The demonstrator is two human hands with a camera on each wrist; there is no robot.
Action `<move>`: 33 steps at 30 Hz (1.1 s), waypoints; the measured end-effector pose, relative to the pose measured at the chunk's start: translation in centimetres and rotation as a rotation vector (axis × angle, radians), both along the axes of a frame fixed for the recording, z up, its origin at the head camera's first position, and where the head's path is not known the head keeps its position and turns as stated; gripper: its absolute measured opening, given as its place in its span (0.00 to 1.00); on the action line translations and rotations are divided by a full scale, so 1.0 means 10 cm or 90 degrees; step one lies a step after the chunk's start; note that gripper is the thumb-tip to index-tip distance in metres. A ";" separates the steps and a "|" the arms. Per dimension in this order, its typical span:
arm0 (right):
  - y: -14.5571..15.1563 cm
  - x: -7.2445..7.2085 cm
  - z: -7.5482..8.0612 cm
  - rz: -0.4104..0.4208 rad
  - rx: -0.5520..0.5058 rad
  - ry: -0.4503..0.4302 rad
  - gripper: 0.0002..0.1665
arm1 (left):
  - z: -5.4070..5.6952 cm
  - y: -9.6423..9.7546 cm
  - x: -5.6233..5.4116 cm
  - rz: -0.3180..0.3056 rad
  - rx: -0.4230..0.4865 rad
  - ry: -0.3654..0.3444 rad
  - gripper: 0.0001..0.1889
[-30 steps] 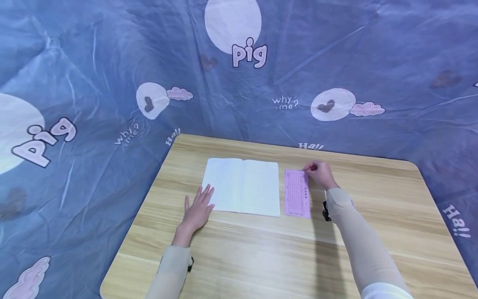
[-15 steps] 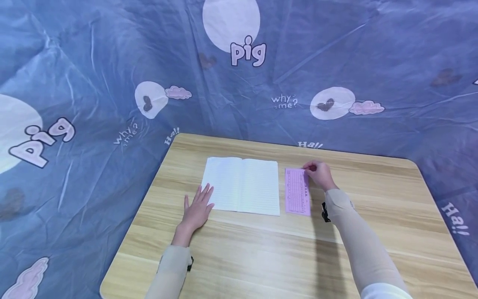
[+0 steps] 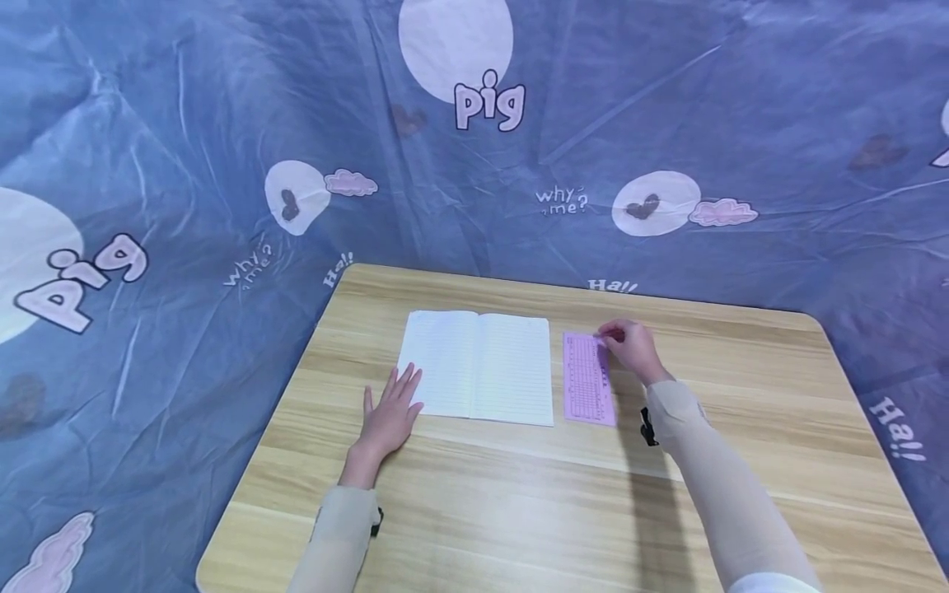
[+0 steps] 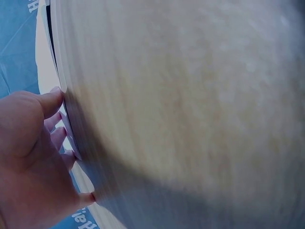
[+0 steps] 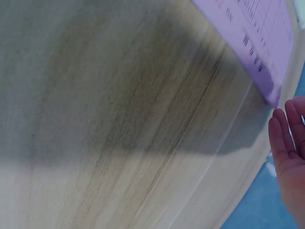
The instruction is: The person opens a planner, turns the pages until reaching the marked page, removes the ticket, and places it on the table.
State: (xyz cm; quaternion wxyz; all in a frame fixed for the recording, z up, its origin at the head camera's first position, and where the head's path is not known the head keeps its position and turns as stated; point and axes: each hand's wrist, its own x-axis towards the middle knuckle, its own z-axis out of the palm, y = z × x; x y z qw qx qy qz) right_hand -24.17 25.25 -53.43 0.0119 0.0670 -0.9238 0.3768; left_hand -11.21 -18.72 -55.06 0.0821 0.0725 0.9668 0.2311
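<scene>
An open lined notebook (image 3: 511,371) lies flat on the wooden table, its pages bare of writing. My left hand (image 3: 387,422) rests with spread, straight fingers at the notebook's lower left corner; the left wrist view shows the thumb (image 4: 51,102) along its edge. To the right of the notebook lies a purple printed form slip (image 3: 586,383) with a ruled table on it. My right hand (image 3: 633,350) pinches the slip's top right corner between thumb and fingers. In the right wrist view, the fingertips (image 5: 278,119) are right at that corner.
The light wood table (image 3: 474,502) has rounded corners, and its far edge runs just behind the notebook and slip. A blue printed cloth (image 3: 474,181) hangs behind and to the sides. My right arm casts a shadow across the table.
The right fingertips have edged slightly left with the slip's corner, and the slip's lower edge has shifted a little away from me. The left hand and notebook stay in place.
</scene>
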 end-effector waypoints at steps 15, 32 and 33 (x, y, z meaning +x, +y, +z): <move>-0.69 1.04 0.05 0.275 0.139 0.147 0.22 | 0.00 -0.01 0.00 -0.003 0.002 -0.001 0.31; -0.79 1.53 -0.19 0.321 0.195 0.217 0.26 | -0.03 0.07 0.01 0.061 0.112 0.048 0.34; -0.79 1.53 -0.19 0.319 0.192 0.222 0.26 | -0.04 0.08 0.00 0.072 0.126 0.056 0.35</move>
